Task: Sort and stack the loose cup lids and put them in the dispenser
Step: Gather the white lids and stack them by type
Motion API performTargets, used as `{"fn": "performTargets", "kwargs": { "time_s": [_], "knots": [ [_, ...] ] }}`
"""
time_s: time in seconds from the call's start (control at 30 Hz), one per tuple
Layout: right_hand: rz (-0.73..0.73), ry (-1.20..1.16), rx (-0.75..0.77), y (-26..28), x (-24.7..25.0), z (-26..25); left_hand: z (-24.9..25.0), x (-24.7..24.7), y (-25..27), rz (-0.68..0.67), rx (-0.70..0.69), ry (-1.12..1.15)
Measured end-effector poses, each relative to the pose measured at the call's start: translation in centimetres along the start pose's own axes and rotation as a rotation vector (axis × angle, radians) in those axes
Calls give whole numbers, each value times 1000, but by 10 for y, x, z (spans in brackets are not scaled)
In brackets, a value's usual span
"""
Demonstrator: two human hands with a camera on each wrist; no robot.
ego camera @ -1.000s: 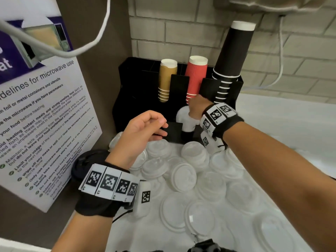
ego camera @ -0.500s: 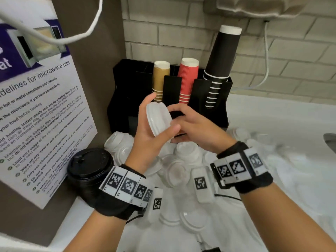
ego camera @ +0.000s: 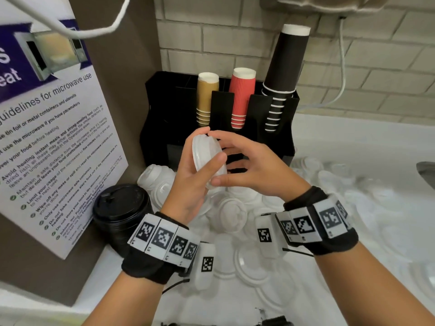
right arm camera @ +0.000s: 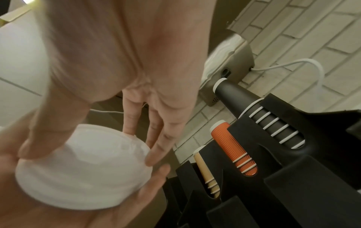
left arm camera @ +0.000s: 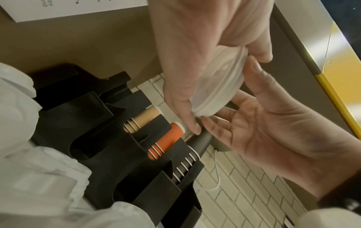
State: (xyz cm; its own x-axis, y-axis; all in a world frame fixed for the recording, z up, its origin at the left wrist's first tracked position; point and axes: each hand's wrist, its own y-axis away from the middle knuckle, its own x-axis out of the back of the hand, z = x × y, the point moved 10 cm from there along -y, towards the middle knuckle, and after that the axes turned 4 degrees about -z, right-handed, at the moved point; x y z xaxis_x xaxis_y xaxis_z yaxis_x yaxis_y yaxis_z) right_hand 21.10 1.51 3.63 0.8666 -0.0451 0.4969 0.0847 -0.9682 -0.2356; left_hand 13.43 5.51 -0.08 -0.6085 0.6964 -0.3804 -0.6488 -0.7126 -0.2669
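Note:
My left hand (ego camera: 188,163) grips a small stack of white lids (ego camera: 206,156) on edge, above the counter and in front of the black dispenser (ego camera: 160,128). The fingers of my right hand (ego camera: 249,165) are spread and fairly straight; index tip and thumb tip touch the stack's rim. In the left wrist view the lid stack (left arm camera: 218,86) sits between both hands. The right wrist view shows the stack (right arm camera: 82,166) with straight fingers (right arm camera: 156,151) against its edge. Several loose white lids (ego camera: 230,212) lie on the counter below.
The dispenser holds a tan cup stack (ego camera: 207,100), a red one (ego camera: 242,97) and a tall black one (ego camera: 284,74). A pile of black lids (ego camera: 122,208) stands at the left by a microwave notice (ego camera: 54,147). A sink edge (ego camera: 426,170) shows far right.
A second ago my right hand was at the dispenser front and my left hand held nothing. The lid stack has since come into my left hand, and my right fingers have spread along its rim.

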Motion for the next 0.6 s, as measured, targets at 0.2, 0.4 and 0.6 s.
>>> {"fn": "performTargets", "kwargs": {
  "time_s": [0.2, 0.4, 0.6],
  "knots": [
    [-35, 81, -72, 2, -7, 9, -16, 5, -2, 12, 104, -2],
    [-427, 547, -93, 30, -37, 18, 8, 45, -9, 157, 56, -47],
    [-820, 979, -176, 81, -112, 63, 22, 50, -10, 146, 23, -91]
  ]
}}
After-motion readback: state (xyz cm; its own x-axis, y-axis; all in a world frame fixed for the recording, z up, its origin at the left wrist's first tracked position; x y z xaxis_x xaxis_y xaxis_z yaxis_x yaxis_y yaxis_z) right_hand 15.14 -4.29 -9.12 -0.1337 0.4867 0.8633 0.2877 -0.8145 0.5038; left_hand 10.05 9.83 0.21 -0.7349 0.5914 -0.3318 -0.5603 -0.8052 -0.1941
